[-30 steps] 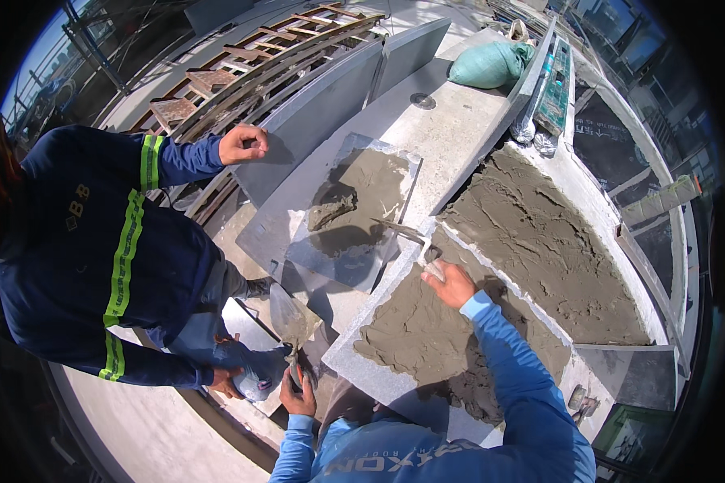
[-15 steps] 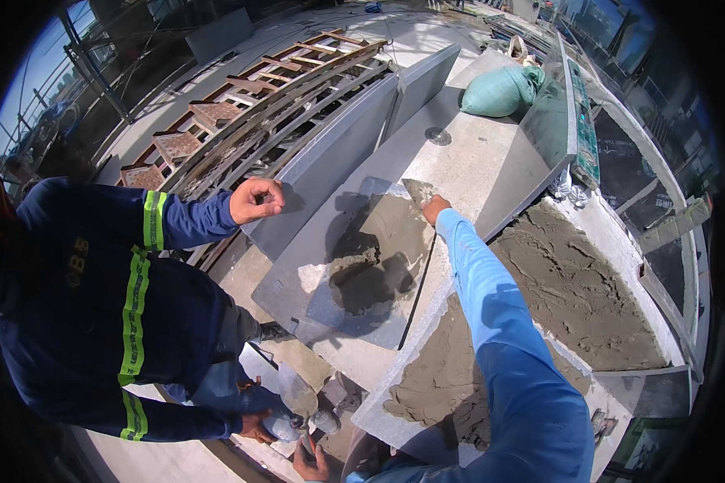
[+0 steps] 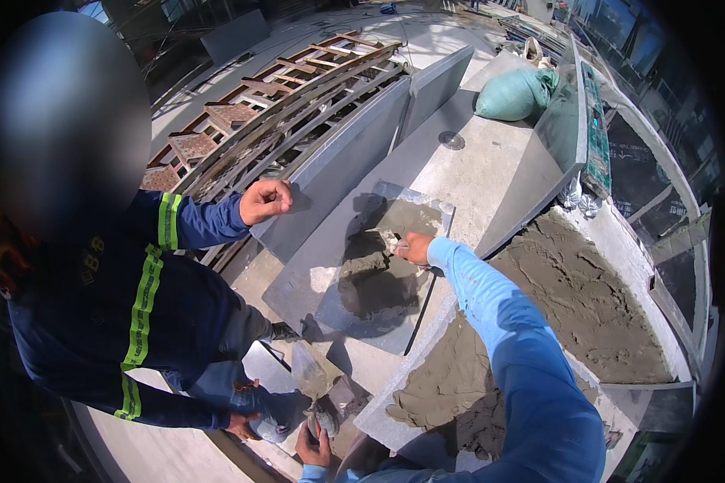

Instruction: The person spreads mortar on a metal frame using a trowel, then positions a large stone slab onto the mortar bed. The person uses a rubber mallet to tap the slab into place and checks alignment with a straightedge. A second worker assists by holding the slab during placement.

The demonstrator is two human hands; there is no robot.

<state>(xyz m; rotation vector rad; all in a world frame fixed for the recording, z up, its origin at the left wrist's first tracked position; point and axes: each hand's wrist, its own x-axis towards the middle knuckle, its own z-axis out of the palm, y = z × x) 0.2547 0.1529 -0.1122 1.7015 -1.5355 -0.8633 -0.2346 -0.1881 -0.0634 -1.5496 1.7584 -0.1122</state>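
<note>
My right hand is closed round the handle of a trowel over the grey stone slab. Wet mortar is spread across the slab's middle, and the trowel's blade is hard to tell from the mortar. Low in the view, my left hand grips a second trowel, its pointed grey blade directed away from me. Beside that blade is a co-worker's shoe. A second slab, also bearing mortar, lies under my right forearm.
A co-worker in a dark jacket with reflective stripes stands at left, one hand held near the upright slabs. A mortar bed lies right. Behind are a green sack, a leaning panel and stacked metal frames.
My right hand has drawn its trowel from the slab's far edge leftward and nearer, into the mortar. My left hand has shifted slightly. The co-worker's head has come into view.
</note>
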